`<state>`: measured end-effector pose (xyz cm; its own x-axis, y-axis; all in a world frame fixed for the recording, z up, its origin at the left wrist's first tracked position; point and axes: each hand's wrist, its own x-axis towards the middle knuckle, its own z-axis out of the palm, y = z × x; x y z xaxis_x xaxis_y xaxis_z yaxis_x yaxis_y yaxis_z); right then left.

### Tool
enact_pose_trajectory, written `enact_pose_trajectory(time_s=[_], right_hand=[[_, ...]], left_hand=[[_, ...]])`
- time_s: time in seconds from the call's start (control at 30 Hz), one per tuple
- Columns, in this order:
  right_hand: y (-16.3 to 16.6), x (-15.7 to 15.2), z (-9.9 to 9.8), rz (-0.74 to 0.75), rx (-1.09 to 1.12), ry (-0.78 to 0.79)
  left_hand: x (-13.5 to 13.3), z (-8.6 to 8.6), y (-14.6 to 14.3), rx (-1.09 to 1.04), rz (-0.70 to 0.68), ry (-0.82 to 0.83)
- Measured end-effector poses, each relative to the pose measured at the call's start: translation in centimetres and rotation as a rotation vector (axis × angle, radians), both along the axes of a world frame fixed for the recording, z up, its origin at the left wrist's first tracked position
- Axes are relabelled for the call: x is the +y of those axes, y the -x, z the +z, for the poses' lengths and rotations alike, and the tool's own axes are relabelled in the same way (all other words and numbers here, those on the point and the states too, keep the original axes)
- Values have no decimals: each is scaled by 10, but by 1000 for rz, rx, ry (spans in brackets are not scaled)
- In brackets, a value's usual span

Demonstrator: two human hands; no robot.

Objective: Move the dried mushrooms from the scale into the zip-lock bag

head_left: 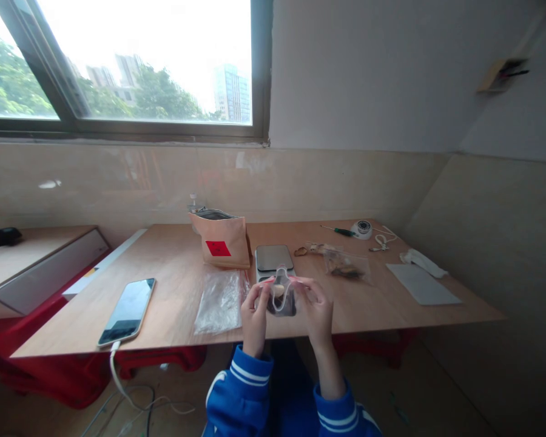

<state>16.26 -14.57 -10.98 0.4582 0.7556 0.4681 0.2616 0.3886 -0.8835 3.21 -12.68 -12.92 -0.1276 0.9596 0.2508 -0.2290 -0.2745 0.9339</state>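
Between my two hands is a small clear zip bag (281, 306), its mouth spread apart and a pale slice-like piece (278, 291) visible inside. My left hand (255, 309) pinches one side of the bag's red-lined rim; my right hand (316, 306) pinches the other side. Just beyond the bag lies a flat kitchen scale (274, 258) with a metal plate, its front part hidden by the bag and fingers. A brown paper pouch (225, 243) with a red label stands open behind my left hand. Beside that hand lie flat clear plastic bags (221, 301).
A phone (128, 311) with a white cable lies at the left front edge. On the right are a clear bag of brown pieces (347, 266), a white sheet (422, 283), a crumpled white tissue (423, 263), a green-handled screwdriver (344, 232) and a white dome camera (362, 229).
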Motion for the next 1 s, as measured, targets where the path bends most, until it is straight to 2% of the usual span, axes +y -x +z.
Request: enact_pose_trajectory(time_s=[0.1, 0.13, 0.27, 0.37, 0.47, 0.57, 0.73, 0.9, 1.0], right_hand=[[-5, -10, 11, -245, 59, -93], [-7, -12, 13, -252, 56, -96], [-13, -17, 18, -70, -21, -40], [-19, -16, 17, -140, 49, -38], [-25, -14, 13, -96, 91, 13], [-30, -13, 9, -55, 98, 35], [-38, -13, 3, 83, -24, 74], [-38, -15, 1, 69, -15, 75], [-36, -15, 2, 48, -3, 59]], left_hand=[[-3, 3, -1, -22, 2, 33], [-4, 4, -1, -33, -12, 45], [-9, 11, -2, -35, -23, 27], [-11, 15, 2, -13, 94, 5], [-9, 13, 8, -30, 162, 17], [-8, 10, 11, -105, 136, 47], [-8, 10, 18, -150, 86, 70], [-8, 11, 31, -55, -17, 80], [-9, 11, 38, 29, -3, 70]])
